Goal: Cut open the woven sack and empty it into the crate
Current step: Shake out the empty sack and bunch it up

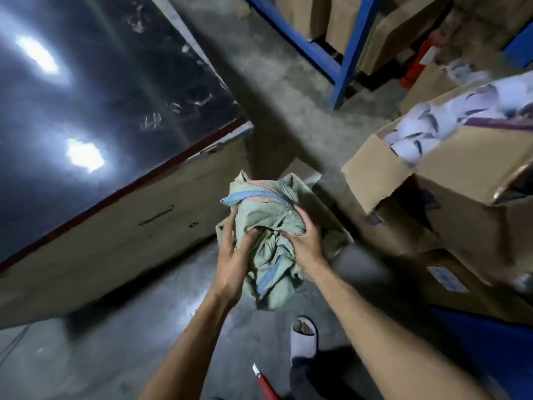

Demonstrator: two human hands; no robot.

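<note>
A pale green woven sack [269, 226] with blue and pink stripes is crumpled into a bundle in front of me, above the floor. My left hand [233, 255] grips its left side with the fingers dug into the folds. My right hand [305, 241] clamps the right side of the bundle. A red-handled cutter [264, 381] with its blade out shows at the bottom edge, near my leg. An open cardboard box [432, 166] at the right holds white packed items [450, 119].
A large cardboard-sided crate with a dark glossy top [115, 111] fills the left. Blue shelving [343, 53] with cartons stands at the back. More cartons [450, 269] are stacked at the right. My foot in a grey slipper [304, 337] rests on the concrete floor.
</note>
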